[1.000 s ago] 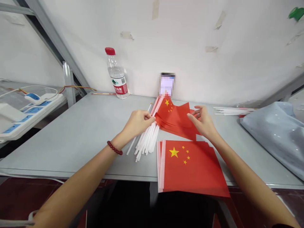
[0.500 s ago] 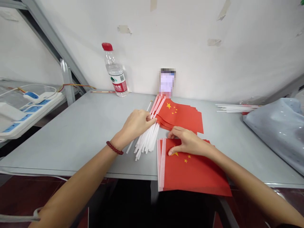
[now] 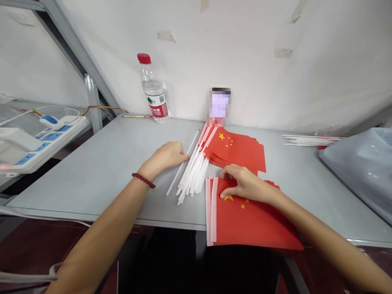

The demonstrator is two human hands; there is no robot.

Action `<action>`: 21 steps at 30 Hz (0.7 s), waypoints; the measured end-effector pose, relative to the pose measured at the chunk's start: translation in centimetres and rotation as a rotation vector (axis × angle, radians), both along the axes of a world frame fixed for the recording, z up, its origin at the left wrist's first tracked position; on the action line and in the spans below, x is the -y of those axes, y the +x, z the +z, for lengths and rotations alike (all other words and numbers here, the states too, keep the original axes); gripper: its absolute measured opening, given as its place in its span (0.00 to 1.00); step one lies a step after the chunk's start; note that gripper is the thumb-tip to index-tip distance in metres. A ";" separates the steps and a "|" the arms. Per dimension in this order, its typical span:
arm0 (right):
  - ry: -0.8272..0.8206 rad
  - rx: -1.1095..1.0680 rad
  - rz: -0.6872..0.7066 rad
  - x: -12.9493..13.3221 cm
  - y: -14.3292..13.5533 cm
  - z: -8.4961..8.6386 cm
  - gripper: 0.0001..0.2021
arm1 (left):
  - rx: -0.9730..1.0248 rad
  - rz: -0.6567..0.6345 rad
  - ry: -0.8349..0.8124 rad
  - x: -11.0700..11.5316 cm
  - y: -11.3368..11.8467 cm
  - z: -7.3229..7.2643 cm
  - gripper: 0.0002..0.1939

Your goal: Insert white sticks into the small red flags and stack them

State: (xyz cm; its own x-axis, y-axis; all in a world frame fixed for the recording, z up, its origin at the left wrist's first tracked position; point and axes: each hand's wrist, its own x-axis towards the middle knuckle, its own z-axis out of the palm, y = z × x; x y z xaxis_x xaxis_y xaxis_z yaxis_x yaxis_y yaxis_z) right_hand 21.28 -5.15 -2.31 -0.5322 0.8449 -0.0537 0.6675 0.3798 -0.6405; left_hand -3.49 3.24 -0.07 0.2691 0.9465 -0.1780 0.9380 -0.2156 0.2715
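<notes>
My left hand (image 3: pixel 170 155) is low over the table, its fingers curled and the thumb tip across a thin white flag stick (image 3: pixel 174 180) with a gold-coloured tip. Its underside is hidden, but the fingers appear closed on that stick. Just right of it lies a bundle of finished red flags (image 3: pixel 245 151) on white sticks (image 3: pixel 192 175), fanned out. My right hand (image 3: pixel 241 181) rests on a stack of loose red flags (image 3: pixel 254 228) with yellow stars and pale sleeve edges. Its thumb and fingers are apart on the top flag, with a gap between them.
A water bottle (image 3: pixel 157 102) and a blurred phone (image 3: pixel 219 104) stand against the wall. More white sticks (image 3: pixel 309 140) lie at the right beside a grey plastic bag (image 3: pixel 361 163). A power strip (image 3: pixel 45 143) with cables is at the left. The loose flags overhang the table's front edge.
My left hand has moved left, off the bundle of finished flags and onto the lone stick. My right hand stays on the loose flags. The view has shifted slightly.
</notes>
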 end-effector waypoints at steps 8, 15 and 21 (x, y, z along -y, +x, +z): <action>-0.087 -0.080 -0.039 0.4 -0.3 0.5 0.14 | 0.131 0.046 -0.035 -0.6 0.2 -0.2 0.12; 0.014 -0.109 -0.062 0.7 -0.2 0.5 0.05 | 0.695 0.305 -0.075 0.3 -0.5 2.1 0.14; 0.300 -0.166 0.022 0.7 -0.2 0.3 0.06 | 1.029 0.186 -0.269 1.2 0.1 3.0 0.15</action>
